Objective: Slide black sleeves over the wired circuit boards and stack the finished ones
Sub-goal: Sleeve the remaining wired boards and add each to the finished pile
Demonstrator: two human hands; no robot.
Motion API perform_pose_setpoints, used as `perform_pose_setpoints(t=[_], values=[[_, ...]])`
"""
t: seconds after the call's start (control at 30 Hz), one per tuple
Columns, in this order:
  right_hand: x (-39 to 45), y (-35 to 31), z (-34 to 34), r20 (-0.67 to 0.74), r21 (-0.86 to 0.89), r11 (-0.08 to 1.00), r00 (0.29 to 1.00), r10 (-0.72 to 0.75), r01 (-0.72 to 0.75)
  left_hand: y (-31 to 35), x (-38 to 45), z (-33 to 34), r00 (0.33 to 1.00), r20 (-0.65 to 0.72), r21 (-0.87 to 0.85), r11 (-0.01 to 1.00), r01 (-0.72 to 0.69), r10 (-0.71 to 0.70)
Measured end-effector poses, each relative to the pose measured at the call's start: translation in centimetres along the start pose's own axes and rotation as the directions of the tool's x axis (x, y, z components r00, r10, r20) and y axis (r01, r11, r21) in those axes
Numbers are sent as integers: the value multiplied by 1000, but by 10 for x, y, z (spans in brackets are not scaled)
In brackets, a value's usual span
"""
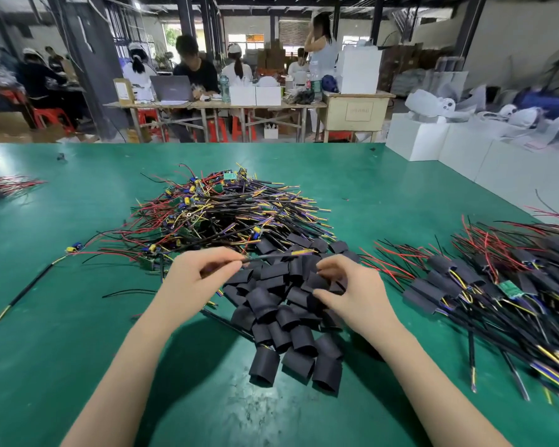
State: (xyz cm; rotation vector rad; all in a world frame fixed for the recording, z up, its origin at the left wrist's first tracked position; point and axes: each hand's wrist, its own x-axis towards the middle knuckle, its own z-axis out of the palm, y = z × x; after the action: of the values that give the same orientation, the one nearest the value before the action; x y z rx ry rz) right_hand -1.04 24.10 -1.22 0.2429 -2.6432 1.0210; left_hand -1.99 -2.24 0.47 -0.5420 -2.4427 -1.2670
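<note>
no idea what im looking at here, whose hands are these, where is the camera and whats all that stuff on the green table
There is no machine here: a person works with bare hands, and the single picture comes from a camera worn on their head, looking forward and down. On the green table lie three heaps: a tangle of unsleeved wired circuit boards at the back, a pile of loose black sleeves in front of the person, and a stack of finished ones to the right. The left hand pinches the thin black lead of one wired board. The right hand has its fingers curled down into the sleeves, apparently picking one. Other workers sit at tables behind.
</note>
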Motion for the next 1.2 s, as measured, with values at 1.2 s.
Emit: perform_pose_setpoints(t=[1.2], values=[[-7, -10, 4, -55, -266, 886, 912, -407, 379, -6, -12, 21, 944, 323, 124, 992, 30, -69]])
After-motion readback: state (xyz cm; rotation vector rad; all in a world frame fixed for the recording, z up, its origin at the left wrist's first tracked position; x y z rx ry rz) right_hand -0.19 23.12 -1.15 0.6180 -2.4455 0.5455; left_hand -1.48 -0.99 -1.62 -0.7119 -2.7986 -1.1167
